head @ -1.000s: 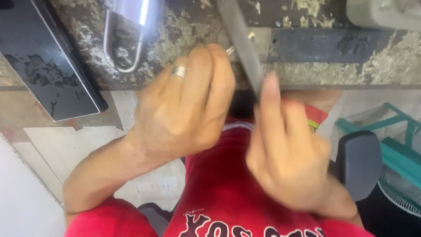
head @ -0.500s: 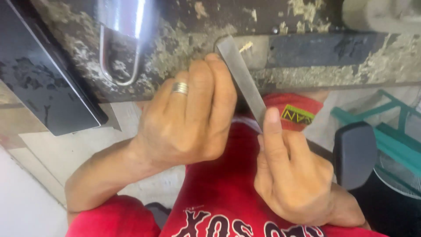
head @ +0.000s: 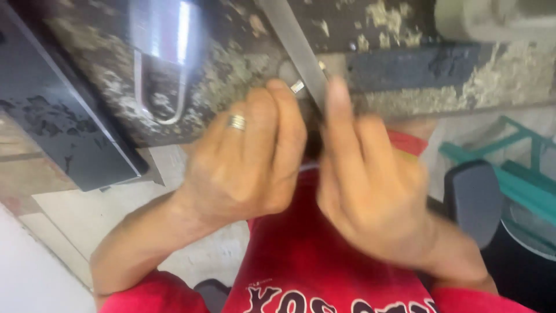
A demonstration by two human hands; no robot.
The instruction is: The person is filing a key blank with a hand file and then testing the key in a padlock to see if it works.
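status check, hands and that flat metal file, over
Left hand pinching small metal piece. Right hand gripping long flat grey metal file. Worn bench edge close behind.

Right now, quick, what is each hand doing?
Left hand: curled shut around a small metal piece at the bench edge.
Right hand: shut on a flat metal file, forefinger along the blade.

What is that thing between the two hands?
In the head view, a long flat grey metal file runs between the left hand and the right hand, with a small metal piece beside it.
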